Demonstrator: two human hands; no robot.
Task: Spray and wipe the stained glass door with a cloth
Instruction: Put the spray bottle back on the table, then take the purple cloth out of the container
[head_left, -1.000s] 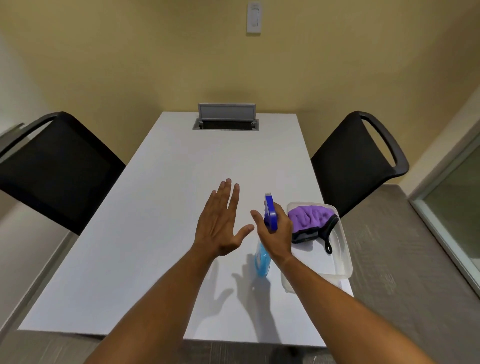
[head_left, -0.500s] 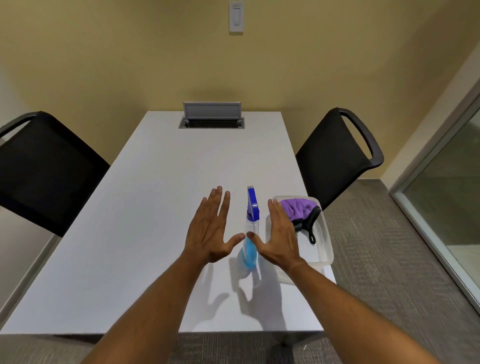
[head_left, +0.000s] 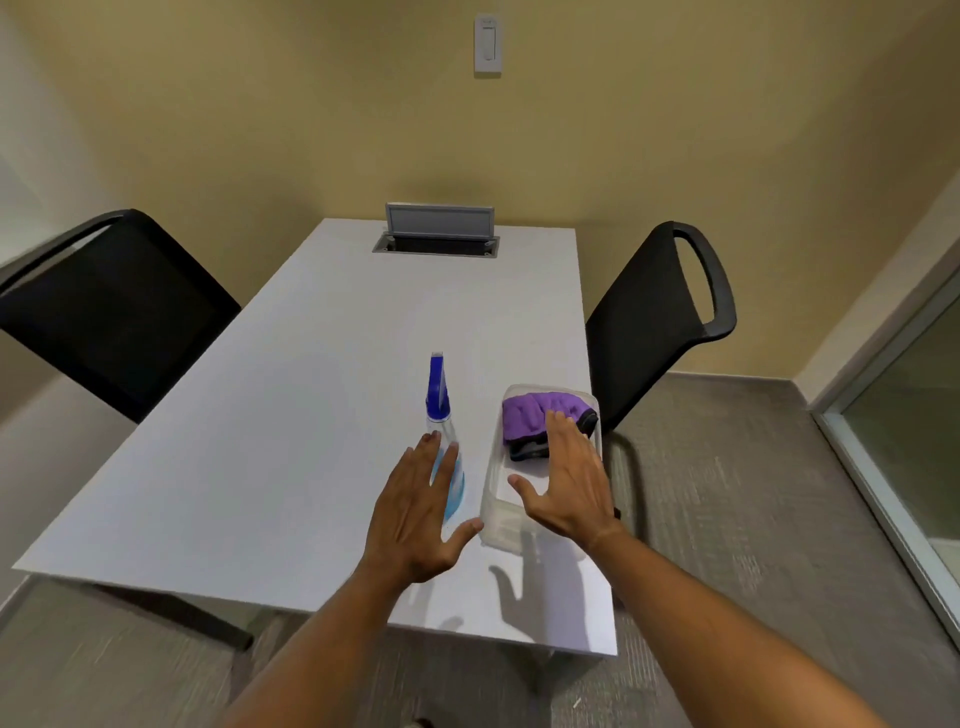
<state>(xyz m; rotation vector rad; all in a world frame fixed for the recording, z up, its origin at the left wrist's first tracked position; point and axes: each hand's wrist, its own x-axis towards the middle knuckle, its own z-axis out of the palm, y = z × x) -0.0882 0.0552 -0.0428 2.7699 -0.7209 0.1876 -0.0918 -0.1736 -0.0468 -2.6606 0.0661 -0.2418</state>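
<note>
A white table (head_left: 291, 415) runs from the near edge toward a yellow wall, with a black chair (head_left: 111, 317) on its left side and another black chair (head_left: 660, 312) on its right. On the near right part of the table stands a spray bottle (head_left: 439, 410) with a blue trigger head and blue liquid in its clear body, upright. Just right of it sits a clear plastic tub (head_left: 493, 509), and in the tub's far end lies a purple cloth (head_left: 530, 415) bunched over something dark. The left hand (head_left: 415, 514) is spread flat with straight fingers, palm down, in front of the bottle's lower body; whether it touches the bottle cannot be told. The right hand (head_left: 569, 483) hovers over the tub, fingers straight and relaxed, its fingertips over the near edge of the cloth, gripping nothing. At the far right edge a framed glass door (head_left: 914, 415) meets the grey carpet.
</note>
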